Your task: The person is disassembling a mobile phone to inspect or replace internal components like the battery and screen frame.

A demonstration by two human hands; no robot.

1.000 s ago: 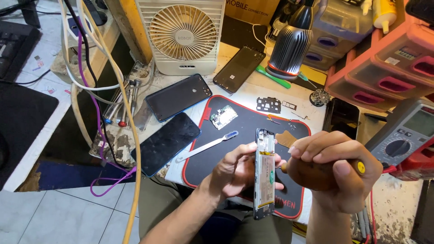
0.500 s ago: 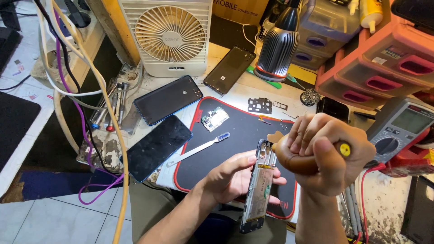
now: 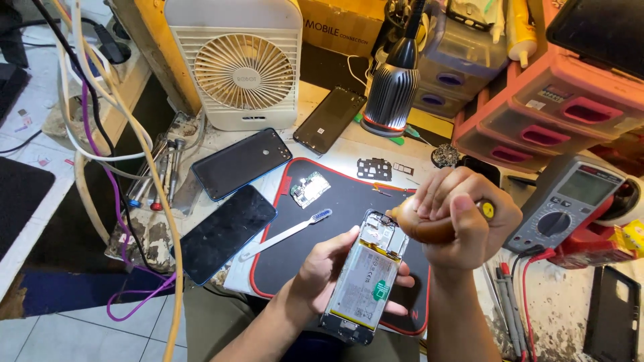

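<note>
My left hand (image 3: 322, 271) holds an opened phone (image 3: 365, 278) from underneath, with its back cover off and a pale battery showing. The phone lies over the near edge of a black work mat with a red border (image 3: 282, 265). My right hand (image 3: 456, 214) is closed around a screwdriver with an amber handle (image 3: 419, 228), held at the phone's top end. Its tip is hidden behind my fingers. A small circuit board (image 3: 310, 190) and a white toothbrush with a blue head (image 3: 288, 233) lie on the mat.
Two dark phones (image 3: 241, 163) (image 3: 225, 233) lie left of the mat and a third (image 3: 330, 119) behind it. A white desk fan (image 3: 235, 67), a lamp (image 3: 392, 87), pink drawer units (image 3: 557, 114), a multimeter (image 3: 567, 208) and loose cables (image 3: 117, 147) crowd the bench.
The phone has been tilted from edge-on to lying flat in my left hand, with its open back up. My right hand stayed at its top end with the screwdriver.
</note>
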